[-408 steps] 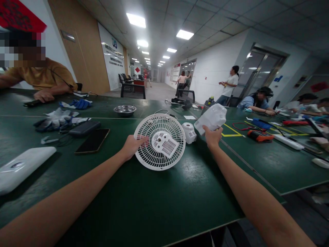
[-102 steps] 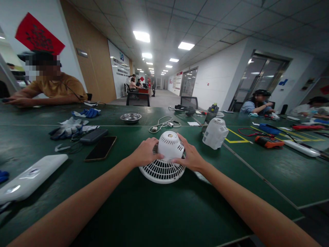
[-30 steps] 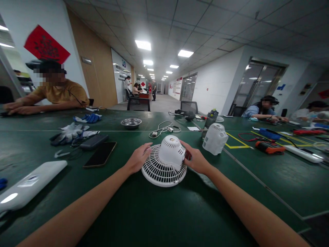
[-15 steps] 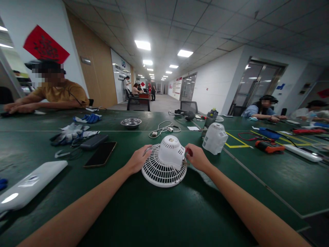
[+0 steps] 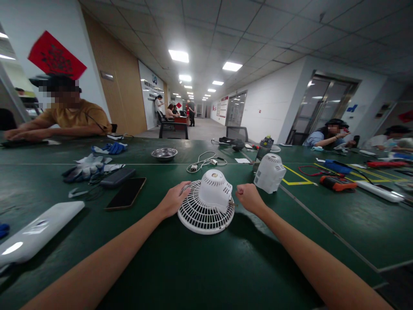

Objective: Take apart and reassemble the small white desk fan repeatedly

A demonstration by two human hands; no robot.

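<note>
Head view: cage [image 5: 200, 220] center frame; my left hand [image 5: 173, 199] nearer, loosely open at its rim; right hand [image 5: 250, 198] curled just beside, contents unclear.

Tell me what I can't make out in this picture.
All in the head view:
- Right hand: curled fingers hide whether it holds anything small.
- Underside of the white grille: hidden by the grille itself, facing the table.
- Blue item: cut off by the left edge.
- Writing on the distant wall board: too small.
</note>
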